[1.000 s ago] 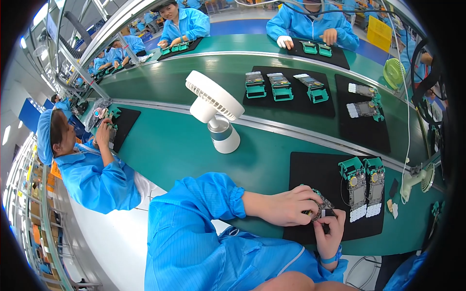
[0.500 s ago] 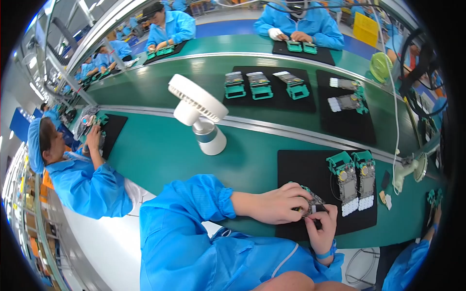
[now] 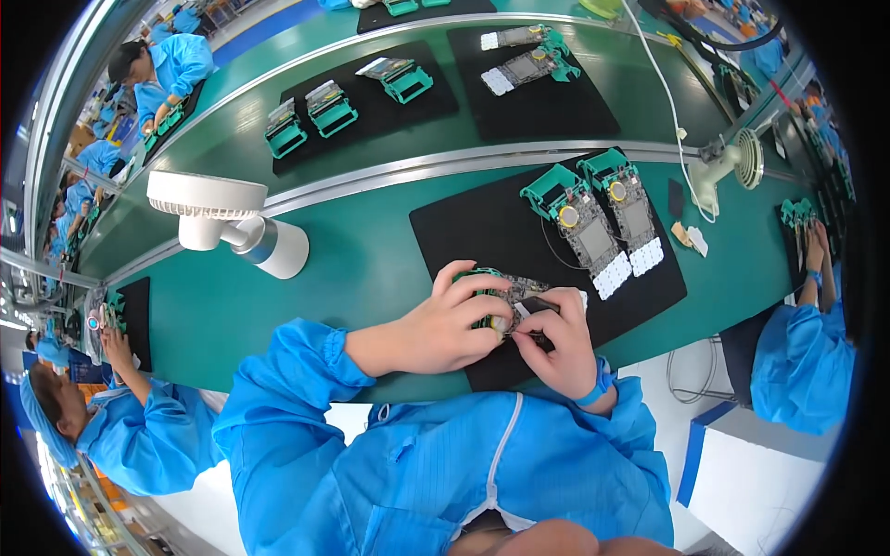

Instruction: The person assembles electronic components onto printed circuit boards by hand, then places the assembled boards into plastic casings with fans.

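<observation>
Over the black mat (image 3: 445, 222) on the green bench, my left hand (image 3: 436, 324) is curled round a circuit board (image 3: 528, 286) with a green plastic frame at its left end. My left fingers cover much of that frame. At the board's near side my right hand (image 3: 565, 352) has thumb and forefinger pinched together, beside a small dark piece with a pale patch (image 3: 533, 308). What lies between those fingertips is too small to make out. Farther right on the mat lie two similar boards (image 3: 593, 239) (image 3: 637, 221), each with a green frame and a white keypad end.
A white desk fan (image 3: 278, 246) stands at the left, and a pale green fan (image 3: 709, 185) at the right. Paper scraps (image 3: 691, 238) lie beside the mat. Beyond a metal rail (image 3: 371, 176), more boards rest on black mats. Co-workers sit on either side and across.
My view has turned rightward, so the bench and fan sit farther left and higher in the picture. Both hands stay at the board, the left with its fingers more spread over the frame.
</observation>
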Available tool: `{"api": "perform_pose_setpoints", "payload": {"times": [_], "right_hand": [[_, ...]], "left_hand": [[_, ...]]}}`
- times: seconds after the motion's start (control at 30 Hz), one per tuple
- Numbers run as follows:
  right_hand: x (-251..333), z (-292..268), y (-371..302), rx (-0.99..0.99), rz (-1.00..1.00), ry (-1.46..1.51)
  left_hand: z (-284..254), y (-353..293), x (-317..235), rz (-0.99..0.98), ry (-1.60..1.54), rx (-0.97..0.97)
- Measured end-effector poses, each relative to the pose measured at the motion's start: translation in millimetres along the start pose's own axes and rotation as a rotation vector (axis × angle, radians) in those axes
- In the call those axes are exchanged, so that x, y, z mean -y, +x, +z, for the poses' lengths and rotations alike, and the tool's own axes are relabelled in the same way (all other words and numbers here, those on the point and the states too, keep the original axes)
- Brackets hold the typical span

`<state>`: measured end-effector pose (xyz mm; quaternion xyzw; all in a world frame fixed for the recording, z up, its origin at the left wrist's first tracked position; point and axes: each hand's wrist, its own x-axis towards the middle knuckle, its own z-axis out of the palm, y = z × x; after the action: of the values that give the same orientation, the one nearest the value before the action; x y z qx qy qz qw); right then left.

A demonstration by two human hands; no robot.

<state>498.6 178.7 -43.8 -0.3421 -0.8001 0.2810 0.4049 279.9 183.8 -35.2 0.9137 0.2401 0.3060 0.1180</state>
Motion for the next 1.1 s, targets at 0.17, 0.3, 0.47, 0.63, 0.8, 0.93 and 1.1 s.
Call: {"api": "perform_pose_setpoints", "payload": {"times": [0.17,0.3,0.47,0.63,0.8,0.93,1.1], "right_hand": [[0,0,-3,0.002,0.021,-0.01],[-5,-3,-5,0.035,0.007,0.017],[-8,-5,-4,0.034,0.022,0.054],[-10,9,-14,-0.123,0.14,0.31],[-11,3,-4,-0.032,-0.033,0.122],[-14,6,-4,-0.087,-0.003,0.171],[-15,6,-2,-0.083,-0.059,0.098]], "left_hand": [[0,5,-4,-0.051,-0.028,0.023],[2,4,-2,-0.054,-0.078,0.026],[0,7,-2,-0.049,-0.063,0.041],[1,6,-1,-0.071,-0.065,0.042],[8,0,3,-0.052,-0.065,-0.012],[11,-1,4,-0.032,-0.053,-0.049],[16,-1,6,-0.007,-0.048,-0.083]]}}
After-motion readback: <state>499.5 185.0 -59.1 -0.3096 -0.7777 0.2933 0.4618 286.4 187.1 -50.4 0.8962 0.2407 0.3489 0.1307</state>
